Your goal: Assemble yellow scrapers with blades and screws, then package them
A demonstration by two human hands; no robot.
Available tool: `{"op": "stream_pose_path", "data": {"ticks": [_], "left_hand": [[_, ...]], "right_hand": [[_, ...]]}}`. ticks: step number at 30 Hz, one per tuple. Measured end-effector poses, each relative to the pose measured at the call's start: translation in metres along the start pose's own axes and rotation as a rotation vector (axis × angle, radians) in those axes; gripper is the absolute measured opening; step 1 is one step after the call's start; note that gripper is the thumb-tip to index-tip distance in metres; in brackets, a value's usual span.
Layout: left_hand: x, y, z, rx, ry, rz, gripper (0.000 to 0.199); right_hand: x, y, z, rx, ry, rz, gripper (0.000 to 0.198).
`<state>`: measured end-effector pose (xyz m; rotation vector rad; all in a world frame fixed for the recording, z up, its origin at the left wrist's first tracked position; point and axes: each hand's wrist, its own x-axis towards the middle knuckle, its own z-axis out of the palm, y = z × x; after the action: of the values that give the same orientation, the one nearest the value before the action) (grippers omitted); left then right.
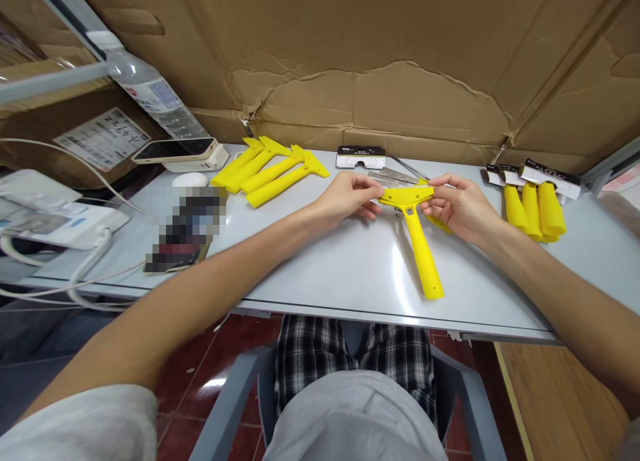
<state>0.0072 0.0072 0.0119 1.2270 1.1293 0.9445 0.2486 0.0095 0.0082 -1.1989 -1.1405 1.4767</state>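
A yellow T-shaped scraper handle (423,251) is held over the table, its grip pointing toward me. My left hand (350,197) pinches the left end of its wide head. At the opposite end, my right hand (460,207) has thumb and fingers closed on the head. Just behind the hands lie thin metal blades (395,175) and a slim metal tool, partly hidden. Another yellow piece shows under my right hand, mostly covered. Small metal parts are visible below the head, too small to name.
Several yellow handles (280,171) lie at the back left. More handles with black-and-white covers (535,207) sit at right. A small black-and-white box (361,157) stands against the cardboard (390,101). A bottle (155,91), phone (173,150) and power strip (65,214) with cables occupy the left.
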Motion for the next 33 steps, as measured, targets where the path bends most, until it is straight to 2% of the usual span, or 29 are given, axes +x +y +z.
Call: {"op": "stream_pose_path", "data": {"ticks": [10,14,19,25,30,33], "left_hand": [[-0.0037,-0.0009,0.0011,0.011,-0.028,0.030,0.010],[-0.0042,-0.0011,0.0007,0.005,-0.038,0.037,0.019],[-0.0046,-0.0006,0.0014,-0.014,-0.026,0.024,0.008],[-0.0045,-0.0017,0.0023,-0.017,-0.033,0.028,0.010],[-0.0053,-0.0005,0.0026,-0.012,-0.017,0.046,0.026],[-0.0062,0.0010,0.0029,-0.009,-0.028,0.065,0.024]], "right_hand": [[-0.0014,-0.0021,0.0015,0.006,0.021,0.015,0.048],[-0.0018,-0.0023,0.0016,0.007,0.017,0.013,0.045],[-0.0011,-0.0012,0.0013,0.018,0.004,0.000,0.045],[-0.0005,0.0002,0.0002,0.020,0.000,-0.003,0.045],[-0.0009,0.0003,0.0005,0.014,-0.004,0.000,0.045],[-0.0011,-0.0001,0.0013,0.008,-0.001,0.001,0.044]]}}
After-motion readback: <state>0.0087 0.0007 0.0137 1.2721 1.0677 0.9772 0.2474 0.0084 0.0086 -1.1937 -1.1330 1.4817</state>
